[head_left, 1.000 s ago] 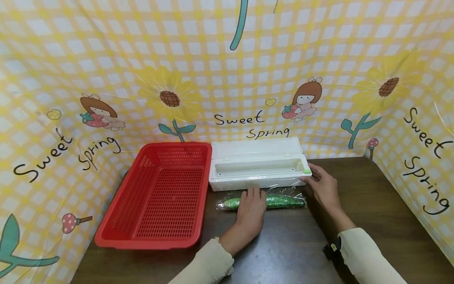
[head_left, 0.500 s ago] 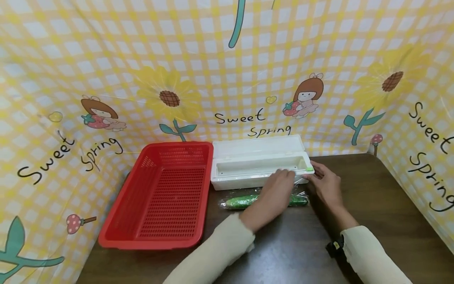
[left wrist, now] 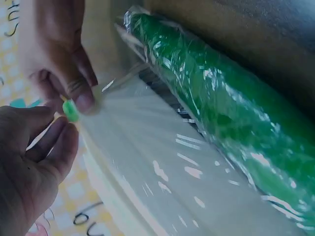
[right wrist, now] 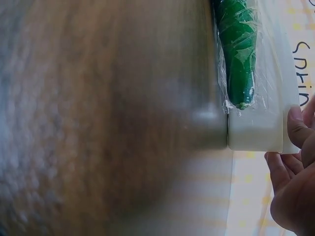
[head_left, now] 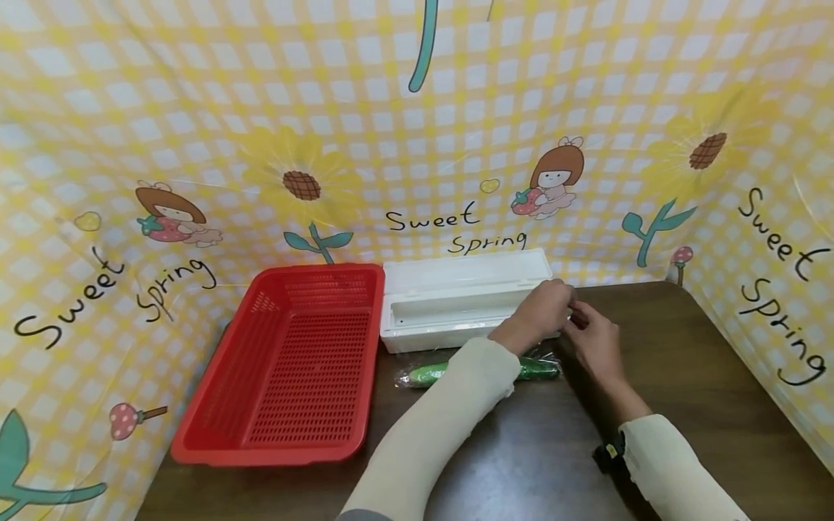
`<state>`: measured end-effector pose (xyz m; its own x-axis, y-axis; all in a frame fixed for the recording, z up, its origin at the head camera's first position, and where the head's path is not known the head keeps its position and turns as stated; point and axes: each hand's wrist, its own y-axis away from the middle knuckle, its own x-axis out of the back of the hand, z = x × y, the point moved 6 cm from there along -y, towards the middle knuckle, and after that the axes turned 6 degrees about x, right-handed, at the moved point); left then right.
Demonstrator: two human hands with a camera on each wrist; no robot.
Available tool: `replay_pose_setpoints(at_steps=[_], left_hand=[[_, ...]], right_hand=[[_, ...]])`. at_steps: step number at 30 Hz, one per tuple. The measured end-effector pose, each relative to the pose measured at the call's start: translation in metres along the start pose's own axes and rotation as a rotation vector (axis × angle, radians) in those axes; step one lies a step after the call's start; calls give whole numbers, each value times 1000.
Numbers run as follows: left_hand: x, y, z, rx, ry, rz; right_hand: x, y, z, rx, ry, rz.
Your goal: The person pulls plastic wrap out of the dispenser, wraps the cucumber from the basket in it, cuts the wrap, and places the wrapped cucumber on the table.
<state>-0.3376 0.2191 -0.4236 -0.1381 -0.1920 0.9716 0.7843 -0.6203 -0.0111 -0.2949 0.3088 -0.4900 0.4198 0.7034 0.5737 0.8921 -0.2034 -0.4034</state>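
A long white cling film dispenser (head_left: pixel 417 339) stands at the back of the table with its lid up. Clear film (left wrist: pixel 162 167) runs over its front to a wrapped cucumber (head_left: pixel 426 374), which lies on the table just before it. At the dispenser's right end, my left hand (head_left: pixel 542 312) pinches the small green slide cutter (left wrist: pixel 70 111). My right hand (head_left: pixel 596 344) grips that same end corner, its thumb (left wrist: pixel 82 98) pressed on the edge beside the cutter. In the head view, the left hand and sleeve hide the cutter and the middle of the cucumber.
A red perforated basket (head_left: pixel 267 456) stands left of the dispenser, close against it. Behind the dark wooden table (head_left: pixel 508 463) hangs a yellow checked cloth (head_left: pixel 430 145), which also rises at both sides.
My left hand has left the cucumber and moved right and back to the dispenser's right end, by the cutter. My right hand has stayed at that end; the cucumber lies as before.
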Motion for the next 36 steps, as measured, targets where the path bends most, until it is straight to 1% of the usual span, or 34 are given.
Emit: replay_pose_setpoints(at_steps=[3, 5, 7, 9, 12, 16, 21, 25, 30, 33, 36], left_hand=[[-2, -2, 9, -39, -114, 37], [-4, -2, 12, -44, -177, 43], [-7, -1, 14, -41, -214, 39], [-9, 0, 14, -35, -204, 33], [-12, 1, 14, -40, -206, 41], [-11, 1, 17, -50, -218, 46], [-8, -3, 19, -49, -145, 29], [-5, -5, 15, -13, -131, 26], [-4, -1, 10, 29, -182, 2], [-2, 6, 3, 37, -200, -15], [3, 16, -9, 23, -194, -13]], right_hand=[[2, 0, -1, 1, 27, 19], [3, 1, -1, -9, 25, 22], [4, 3, 0, -26, 22, 25], [4, 4, 0, -51, 16, 19], [4, 5, 1, -76, 22, 14], [5, 4, 1, -73, 43, 12], [5, 2, 0, -52, 70, 4], [3, 0, -1, -59, 49, -3], [2, -1, 0, -62, 27, 9], [1, 1, 1, -68, -10, 8], [-1, 1, 2, -79, -93, 3]])
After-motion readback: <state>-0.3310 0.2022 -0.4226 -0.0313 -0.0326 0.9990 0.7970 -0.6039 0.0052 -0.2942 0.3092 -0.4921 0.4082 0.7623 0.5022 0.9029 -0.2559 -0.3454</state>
